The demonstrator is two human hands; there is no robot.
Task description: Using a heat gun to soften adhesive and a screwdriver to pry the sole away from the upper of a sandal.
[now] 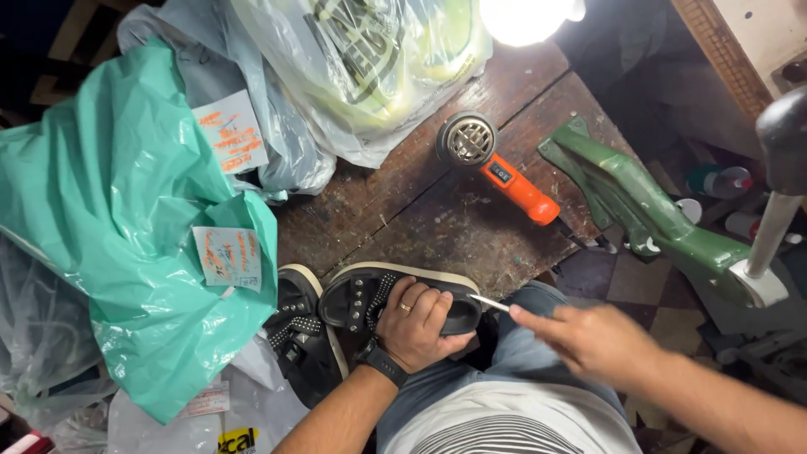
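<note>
Gripping a black studded sandal (370, 294) across its strap, your left hand (416, 324) has its fingers curled over the upper and holds the shoe against your lap at the near edge of the tabletop (437, 210). A ring shows on one finger and a dark watch (382, 363) sits on that wrist. Your right hand (593, 340) is closed around a thin pale tool (489, 303), pinched between thumb and fingertips, and the tool's tip touches or nearly touches the sandal's sole edge just beside your left fingers; the hand is slightly blurred, so the exact contact is hard to tell.

A second black studded sandal (298, 340) lies just to the outer side of your left hand, touching the first. Beyond it bulges a teal plastic bag (126, 202) with paper tags, among clear and grey bags. Ahead of your hands, an orange heat gun (496, 168) lies on the worn wood. Past your right hand stands a green metal shoe last stand (639, 210), well apart from the sandal.
</note>
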